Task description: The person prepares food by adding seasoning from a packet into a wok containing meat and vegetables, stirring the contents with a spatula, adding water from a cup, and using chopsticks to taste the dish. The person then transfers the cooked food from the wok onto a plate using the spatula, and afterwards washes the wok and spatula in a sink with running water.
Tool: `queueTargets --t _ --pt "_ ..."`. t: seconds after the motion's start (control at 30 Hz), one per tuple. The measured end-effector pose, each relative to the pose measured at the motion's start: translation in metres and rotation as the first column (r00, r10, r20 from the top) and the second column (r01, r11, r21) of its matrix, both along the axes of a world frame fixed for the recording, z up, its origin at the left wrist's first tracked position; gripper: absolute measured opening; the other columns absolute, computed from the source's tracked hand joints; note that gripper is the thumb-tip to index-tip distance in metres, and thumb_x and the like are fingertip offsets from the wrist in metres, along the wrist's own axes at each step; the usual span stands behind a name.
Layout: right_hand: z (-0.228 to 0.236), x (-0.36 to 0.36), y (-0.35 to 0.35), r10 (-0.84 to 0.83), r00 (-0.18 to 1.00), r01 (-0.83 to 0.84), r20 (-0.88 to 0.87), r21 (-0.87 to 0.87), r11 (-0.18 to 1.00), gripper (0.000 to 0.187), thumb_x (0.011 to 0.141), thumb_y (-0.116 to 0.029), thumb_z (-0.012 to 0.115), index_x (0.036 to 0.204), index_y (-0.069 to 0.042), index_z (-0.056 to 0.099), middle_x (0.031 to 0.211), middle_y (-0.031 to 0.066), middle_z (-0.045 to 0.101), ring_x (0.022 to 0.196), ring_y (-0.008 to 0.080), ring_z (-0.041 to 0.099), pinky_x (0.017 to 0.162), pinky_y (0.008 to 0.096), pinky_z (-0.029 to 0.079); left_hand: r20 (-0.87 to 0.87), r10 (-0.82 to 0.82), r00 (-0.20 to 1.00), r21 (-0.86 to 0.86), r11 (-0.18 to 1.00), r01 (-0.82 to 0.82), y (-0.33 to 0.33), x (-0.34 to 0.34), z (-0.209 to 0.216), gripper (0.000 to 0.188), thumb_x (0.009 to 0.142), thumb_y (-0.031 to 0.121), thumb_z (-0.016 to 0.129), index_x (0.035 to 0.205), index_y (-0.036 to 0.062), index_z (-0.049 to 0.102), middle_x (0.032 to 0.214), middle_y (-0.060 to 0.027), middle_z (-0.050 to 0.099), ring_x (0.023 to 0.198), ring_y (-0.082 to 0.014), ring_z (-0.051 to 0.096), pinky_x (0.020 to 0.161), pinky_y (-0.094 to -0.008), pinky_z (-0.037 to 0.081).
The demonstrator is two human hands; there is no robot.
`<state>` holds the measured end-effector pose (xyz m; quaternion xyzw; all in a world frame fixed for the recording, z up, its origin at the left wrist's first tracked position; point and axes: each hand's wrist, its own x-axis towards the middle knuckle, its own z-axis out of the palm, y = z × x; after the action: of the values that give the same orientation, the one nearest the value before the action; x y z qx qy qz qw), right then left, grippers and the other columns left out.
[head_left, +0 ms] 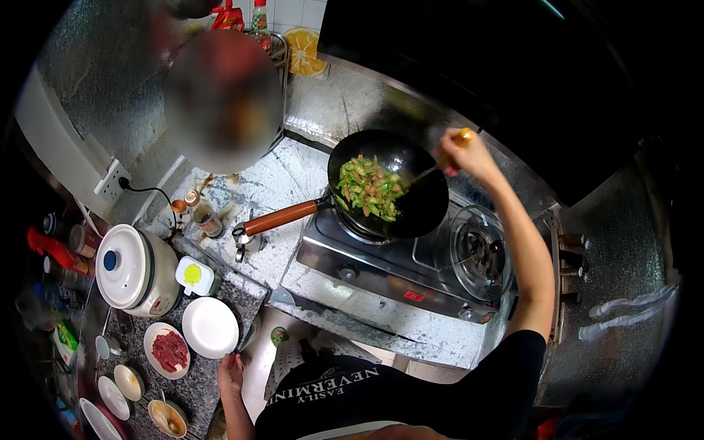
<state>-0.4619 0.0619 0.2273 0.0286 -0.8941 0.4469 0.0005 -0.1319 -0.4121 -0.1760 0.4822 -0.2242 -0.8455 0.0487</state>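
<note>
My right hand (463, 155) is closed around the yellow-ended handle of a spatula (424, 174), held over the wok's right rim. Its thin shaft slants down into the black wok (418, 209), where its blurred head meets the food. Sliced green vegetables and small brownish-pink pieces (368, 189) lie on the wok's left side. The wok sits on the left burner, its brown handle (282, 218) pointing left. Low on the left, my left hand (231, 372) rests at the counter's edge, fingers extended beside an empty white plate (210, 328); it appears to hold nothing.
A glass lid (480, 249) lies over the right burner of the gas stove (352, 268). Left are a white rice cooker (125, 268), a plate of raw red meat (170, 350), several bowls and a spice jar (207, 220). A dark hood (477, 73) overhangs the back.
</note>
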Motion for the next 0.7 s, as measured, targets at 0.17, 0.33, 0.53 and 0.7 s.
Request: queueTargets --t 0.17,0.33,0.53,0.7 --pt "0.037 0.029 -0.029 -0.003 1.0 0.004 -0.026 0.064 0.998 0.019 0.083 -0.016 0.045 0.07 -0.002 0.049 0.069 0.0074 0.06 0.041 0.0089 0.05 0.037 0.0195 0.041 0.05 0.089 0.995 -0.199 0.977 -0.078 -0.021 -0.002 -0.026 0.033 0.081 -0.003 0.044 0.112 0.0063 0.037 0.108 -0.0129 0.045 0.09 -0.0228 0.051 0.074 -0.0339 0.048" --pt "0.054 0.047 0.021 -0.245 0.969 0.243 0.016 0.084 0.966 0.022 0.081 -0.016 0.042 0.069 0.0 0.05 0.065 0.0086 0.059 0.038 0.0081 0.049 0.033 0.0176 0.04 0.038 0.137 0.99 -0.167 0.977 -0.129 -0.024 -0.007 -0.027 0.052 0.076 -0.007 0.039 0.123 0.0139 0.032 0.11 -0.0106 0.045 0.094 -0.0226 0.05 0.077 -0.0362 0.046" --pt "-0.037 0.076 0.052 -0.346 0.933 0.358 0.098 -0.338 0.87 0.025 0.088 -0.022 0.038 0.08 0.0 0.048 0.075 0.0129 0.06 0.042 0.0114 0.052 0.037 0.02 0.045 -0.016 -0.047 0.999 -0.156 0.987 0.044 0.013 0.006 0.049 0.059 0.07 -0.005 0.044 0.123 0.0191 0.034 0.113 -0.0065 0.047 0.097 -0.0233 0.052 0.075 -0.037 0.047" --pt "-0.159 0.091 0.025 -0.397 0.914 0.212 -0.08 -0.741 0.637 0.02 0.088 -0.021 0.043 0.08 -0.002 0.047 0.093 0.0173 0.058 0.048 0.0147 0.055 0.043 0.0228 0.047 -0.225 -0.231 0.947 -0.123 0.97 0.208 0.056 -0.021 0.15 0.057 0.068 -0.005 0.044 0.122 0.0113 0.034 0.113 -0.0112 0.046 0.096 -0.0269 0.053 0.075 -0.0399 0.051"
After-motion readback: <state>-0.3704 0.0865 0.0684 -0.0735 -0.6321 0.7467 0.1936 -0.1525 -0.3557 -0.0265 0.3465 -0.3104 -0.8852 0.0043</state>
